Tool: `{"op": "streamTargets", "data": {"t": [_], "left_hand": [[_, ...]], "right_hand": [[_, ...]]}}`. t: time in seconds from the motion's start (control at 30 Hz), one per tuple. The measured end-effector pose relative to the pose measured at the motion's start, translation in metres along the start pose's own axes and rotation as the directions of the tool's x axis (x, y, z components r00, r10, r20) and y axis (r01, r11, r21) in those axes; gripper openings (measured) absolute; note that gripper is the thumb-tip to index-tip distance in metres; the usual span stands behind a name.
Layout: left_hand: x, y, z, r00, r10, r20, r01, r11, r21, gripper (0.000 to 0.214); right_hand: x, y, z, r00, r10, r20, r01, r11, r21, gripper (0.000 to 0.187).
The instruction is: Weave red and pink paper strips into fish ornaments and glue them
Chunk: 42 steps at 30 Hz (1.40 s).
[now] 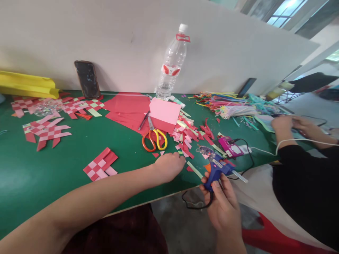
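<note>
My right hand (224,201) grips a blue hot glue gun (218,169) by its handle, just off the front edge of the green table (39,176). The gun's nozzle points toward the table and a glue stick pokes out behind. My left hand (169,165) rests on the table with fingers curled, fingertips touching small red and pink paper scraps (186,139). What it pinches, if anything, is hidden. A woven red-and-pink paper piece (100,165) lies left of that hand.
Orange-and-yellow scissors (154,137), a pink paper block (164,113), red sheets (127,106) and a water bottle (172,63) sit beyond. More woven pieces (46,130) lie at left. Another person's hands (293,125) work at right near coloured strips (230,106).
</note>
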State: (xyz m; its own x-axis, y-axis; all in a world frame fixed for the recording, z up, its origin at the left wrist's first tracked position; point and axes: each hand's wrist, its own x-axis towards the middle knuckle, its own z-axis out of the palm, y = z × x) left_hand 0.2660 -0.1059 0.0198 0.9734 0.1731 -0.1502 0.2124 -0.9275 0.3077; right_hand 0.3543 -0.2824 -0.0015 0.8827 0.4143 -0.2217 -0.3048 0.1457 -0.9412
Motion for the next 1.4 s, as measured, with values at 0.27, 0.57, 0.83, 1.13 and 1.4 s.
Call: {"op": "streamTargets", "data": {"t": [0.27, 0.57, 0.83, 1.13, 1.4], "left_hand": [[0.046, 0.023, -0.001, 0.988, 0.130, 0.085, -0.127, 0.991, -0.049, 0.028], [0.036, 0.020, 0.004, 0.993, 0.082, 0.084, -0.081, 0.997, -0.017, 0.024], [-0.022, -0.031, -0.006, 0.988, -0.152, 0.009, 0.152, 0.988, 0.026, 0.027], [-0.046, -0.048, -0.008, 0.979, -0.201, -0.043, 0.200, 0.979, -0.033, 0.028], [-0.052, -0.052, 0.002, 0.954, -0.272, -0.124, 0.237, 0.941, -0.241, 0.029]], "right_hand": [[0.001, -0.001, -0.014, 1.000, -0.020, 0.013, 0.020, 0.999, -0.026, 0.040], [0.006, 0.000, -0.014, 0.999, -0.034, -0.001, 0.034, 0.997, -0.071, 0.041], [0.019, 0.014, -0.001, 0.951, -0.157, 0.266, 0.274, 0.827, -0.491, 0.044], [0.010, 0.019, 0.008, 0.857, -0.225, 0.463, 0.500, 0.581, -0.643, 0.044], [0.000, 0.027, 0.007, 0.632, -0.325, 0.703, 0.770, 0.162, -0.617, 0.038]]}}
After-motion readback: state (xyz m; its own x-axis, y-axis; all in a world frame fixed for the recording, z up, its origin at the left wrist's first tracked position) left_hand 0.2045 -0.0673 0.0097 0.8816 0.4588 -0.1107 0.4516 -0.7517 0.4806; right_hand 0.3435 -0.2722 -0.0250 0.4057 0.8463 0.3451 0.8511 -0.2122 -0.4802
